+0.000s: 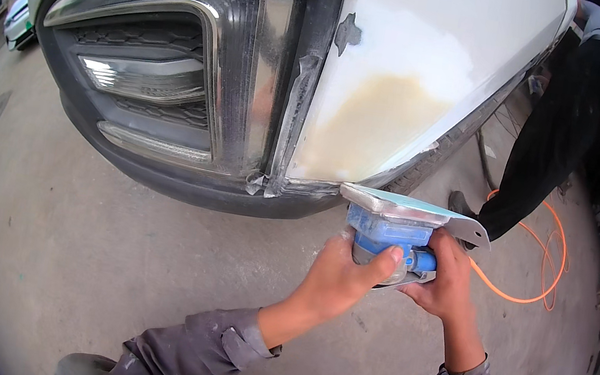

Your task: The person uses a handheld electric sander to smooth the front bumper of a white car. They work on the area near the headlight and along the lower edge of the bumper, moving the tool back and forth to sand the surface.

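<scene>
Presently, the left hand (342,268) and right hand (449,280) are gripping the sander (388,229) with curled fingers near the panel's (381,114) lower edge, its casing probably being rigid, weighty and best held around the body.

Left hand (340,271) gripping, thumb (384,261) extended; left forearm (283,322) slanting up rightward. Right hand (451,278) curled, just beside left; right forearm (462,345) steep, leaning slightly left.

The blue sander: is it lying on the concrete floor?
No: the left hand grips the blue sander up off the concrete floor, by the vehicle's lower white panel.
</scene>
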The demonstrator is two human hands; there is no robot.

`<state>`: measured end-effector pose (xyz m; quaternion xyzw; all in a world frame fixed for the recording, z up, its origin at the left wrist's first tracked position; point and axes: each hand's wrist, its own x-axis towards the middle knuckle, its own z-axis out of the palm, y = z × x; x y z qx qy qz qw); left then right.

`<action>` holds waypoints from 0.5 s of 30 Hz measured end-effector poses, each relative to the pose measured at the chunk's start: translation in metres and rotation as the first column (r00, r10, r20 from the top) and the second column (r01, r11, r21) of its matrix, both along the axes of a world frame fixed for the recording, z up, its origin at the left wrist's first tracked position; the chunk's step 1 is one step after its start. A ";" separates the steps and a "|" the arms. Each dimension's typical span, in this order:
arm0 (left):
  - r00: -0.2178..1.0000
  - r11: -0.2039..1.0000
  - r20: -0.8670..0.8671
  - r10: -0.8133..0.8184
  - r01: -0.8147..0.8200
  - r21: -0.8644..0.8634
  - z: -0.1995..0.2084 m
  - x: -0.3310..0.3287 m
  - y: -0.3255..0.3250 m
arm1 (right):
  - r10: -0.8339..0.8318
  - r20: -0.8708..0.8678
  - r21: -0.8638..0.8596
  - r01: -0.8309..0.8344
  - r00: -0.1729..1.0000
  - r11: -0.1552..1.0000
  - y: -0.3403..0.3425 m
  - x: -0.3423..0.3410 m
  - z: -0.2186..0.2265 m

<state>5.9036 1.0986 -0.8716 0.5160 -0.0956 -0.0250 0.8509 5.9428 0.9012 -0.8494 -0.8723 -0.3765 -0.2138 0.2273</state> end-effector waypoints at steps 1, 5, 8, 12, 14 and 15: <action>1.000 1.000 0.008 -0.012 0.012 -0.013 0.003 0.001 0.002 | 0.013 0.002 -0.001 -0.013 1.000 1.000 0.003 0.002 0.003; 0.996 0.986 0.027 -0.082 0.077 0.145 0.004 0.008 0.009 | 0.050 0.026 -0.007 -0.049 0.998 0.999 -0.001 0.014 -0.004; 0.997 0.993 0.065 -0.037 0.029 0.112 -0.004 0.012 0.005 | 0.061 0.065 -0.005 -0.061 0.996 0.998 -0.001 0.018 -0.008; 0.996 0.990 0.076 -0.043 0.032 0.138 -0.002 0.013 0.008 | 0.094 0.102 0.003 -0.095 0.990 0.996 0.002 0.020 -0.007; 0.996 0.989 0.074 -0.042 0.031 0.142 -0.004 0.014 0.007 | 0.110 0.117 -0.003 -0.111 0.987 0.994 0.000 0.023 -0.006; 0.997 0.988 0.070 -0.046 0.035 0.148 -0.003 0.014 0.008 | 0.109 0.116 -0.013 -0.108 0.987 0.994 -0.002 0.024 -0.006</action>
